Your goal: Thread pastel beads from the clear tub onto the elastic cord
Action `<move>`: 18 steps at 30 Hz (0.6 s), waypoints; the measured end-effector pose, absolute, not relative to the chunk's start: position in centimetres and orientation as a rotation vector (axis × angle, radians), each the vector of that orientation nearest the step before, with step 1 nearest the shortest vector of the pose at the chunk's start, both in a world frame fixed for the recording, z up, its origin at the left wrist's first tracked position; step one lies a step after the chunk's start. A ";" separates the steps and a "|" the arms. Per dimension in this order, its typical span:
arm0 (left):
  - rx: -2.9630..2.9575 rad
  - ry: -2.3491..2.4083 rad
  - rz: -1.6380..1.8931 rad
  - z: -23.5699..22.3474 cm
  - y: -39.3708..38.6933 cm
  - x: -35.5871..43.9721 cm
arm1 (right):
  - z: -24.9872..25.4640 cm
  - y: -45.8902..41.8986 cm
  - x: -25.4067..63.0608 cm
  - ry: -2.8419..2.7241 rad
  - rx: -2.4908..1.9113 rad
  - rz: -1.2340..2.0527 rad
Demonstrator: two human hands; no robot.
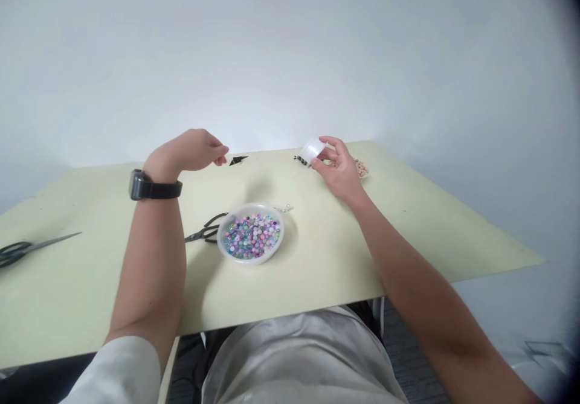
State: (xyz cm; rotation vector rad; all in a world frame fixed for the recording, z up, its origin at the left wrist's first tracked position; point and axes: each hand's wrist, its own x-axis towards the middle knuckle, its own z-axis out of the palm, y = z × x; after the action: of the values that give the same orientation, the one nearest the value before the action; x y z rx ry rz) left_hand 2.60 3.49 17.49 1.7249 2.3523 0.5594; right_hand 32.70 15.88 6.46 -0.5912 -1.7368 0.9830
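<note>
My right hand (339,171) grips a whitish, translucent spool of clear thread (312,149) by its edges, raised over the far right of the table. Level with it on the left, my left hand (206,150) is closed in a pinch above the far side of the table. Anything between those fingertips is too fine to see. Nearer my body, between the forearms, stands a round white bowl (251,261) of many-coloured beads (254,235). A short beaded strand (285,209) lies just behind its rim.
Black-handled scissors (206,232) lie partly behind the bowl, and another pair (27,249) rests at the far left. Beyond my right hand is a dish of tan pieces (361,168). Small black scraps (237,160) lie near the wall at the back of the pale yellow table (317,253).
</note>
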 end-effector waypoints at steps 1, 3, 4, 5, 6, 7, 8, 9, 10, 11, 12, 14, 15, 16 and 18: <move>1.675 2.457 0.471 17.7 3.3 2.6 | 6.6 15.8 32.7 -1.721 -0.592 1.008; 1.602 2.585 0.296 18.1 2.8 2.6 | 6.8 15.7 32.8 -1.685 -0.596 1.064; 1.576 2.616 0.267 18.4 2.6 2.6 | 6.8 15.7 32.8 -1.666 -0.603 1.091; 1.547 2.648 0.254 18.7 2.3 2.6 | 6.9 15.8 32.8 -1.646 -0.613 1.114; 1.516 2.683 0.258 18.9 2.0 2.4 | 7.0 15.9 32.8 -1.626 -0.626 1.135; 1.481 2.716 0.274 19.1 1.7 2.2 | 7.0 15.9 32.8 -1.605 -0.641 1.152; 1.454 2.741 0.294 19.3 1.3 1.9 | 7.0 16.0 32.8 -1.584 -0.657 1.166; 1.435 2.756 0.317 19.5 1.0 1.5 | 7.0 16.1 32.8 -1.565 -0.669 1.178; 1.418 2.767 0.338 19.6 0.7 1.1 | 6.9 16.1 32.8 -1.547 -0.676 1.190; 1.404 2.774 0.354 19.6 0.5 0.6 | 6.9 16.2 32.8 -1.528 -0.677 1.203; 1.388 2.784 0.366 19.7 0.3 0.2 | 6.8 16.3 32.8 -1.509 -0.676 1.216; 1.358 2.812 0.376 19.7 0.0 -0.6 | 6.6 16.6 32.9 -1.471 -0.662 1.251; 1.347 2.822 0.376 19.7 -0.1 -0.8 | 6.5 16.7 32.9 -1.450 -0.653 1.271; 1.341 2.826 0.376 19.7 -0.1 -1.0 | 6.4 16.8 33.0 -1.433 -0.644 1.292; 1.335 2.820 0.388 19.7 -0.1 -0.9 | 6.4 16.8 33.1 -1.411 -0.624 1.342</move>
State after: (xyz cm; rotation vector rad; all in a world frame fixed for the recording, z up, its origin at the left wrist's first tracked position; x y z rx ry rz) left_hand -0.90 -0.13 19.72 1.3349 2.8201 0.3876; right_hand 33.05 16.84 6.39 -0.6243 -1.4113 1.3420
